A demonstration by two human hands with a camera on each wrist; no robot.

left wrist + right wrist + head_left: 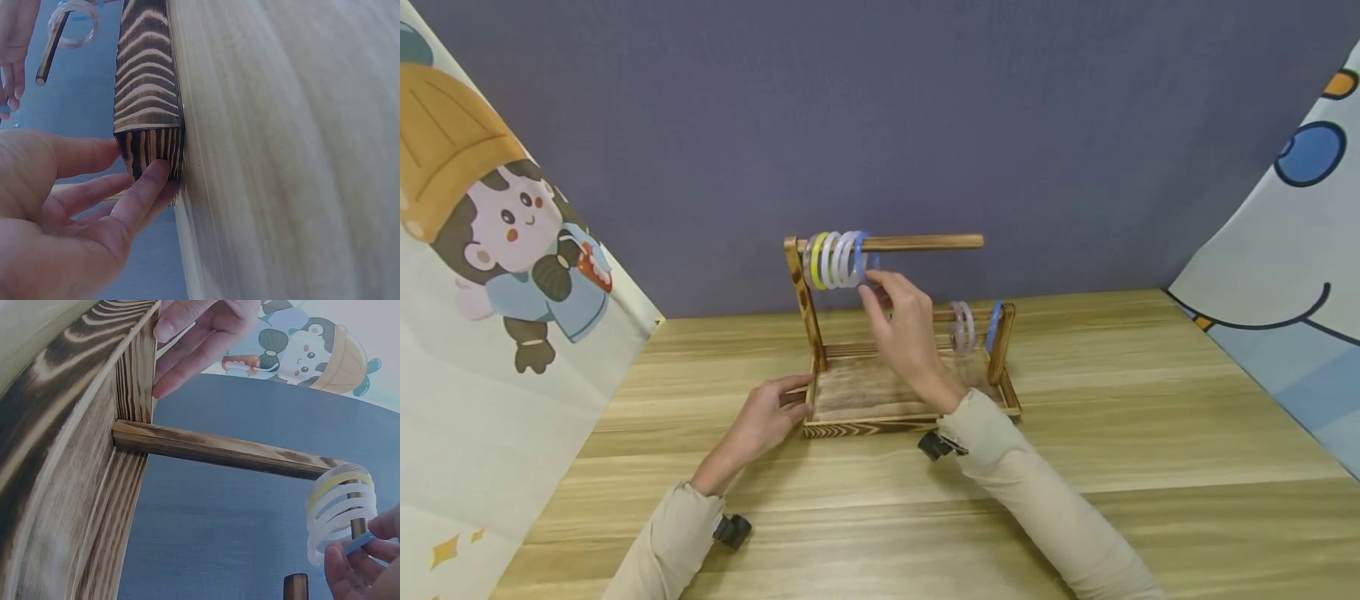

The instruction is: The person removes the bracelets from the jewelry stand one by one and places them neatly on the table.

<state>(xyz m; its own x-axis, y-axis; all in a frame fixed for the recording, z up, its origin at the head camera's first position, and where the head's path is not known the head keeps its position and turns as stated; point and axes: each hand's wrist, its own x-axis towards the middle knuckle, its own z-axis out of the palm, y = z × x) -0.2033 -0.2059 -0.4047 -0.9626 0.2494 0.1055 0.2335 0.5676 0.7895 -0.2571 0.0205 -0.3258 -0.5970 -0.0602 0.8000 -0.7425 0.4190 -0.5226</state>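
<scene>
Right hand is at the upper rod, thumb and fingers pinching the low edge of a blue bangle. The right-wrist view shows the blue band between the tips. Bangle sits up and a touch left of the fingertips, with the rod passing through it.

Key relation: the rod's long axis runs left to right, free end on the right, and the ring stands across it. So any slide has to go along the rod; pulling sideways would likely bind. Blue is outermost, with white bangles and a yellow bangle between it and the left post. Bare rod to its right.

Left hand is well below, fingers fairly straight, resting against the left end of the tray, no bangle in it. Right hand is clearly nearer.

Lower rod: pale bangles, then another blue one next to the right post. How far that rod reaches left, can't tell from above; right hand blocks it.
</scene>
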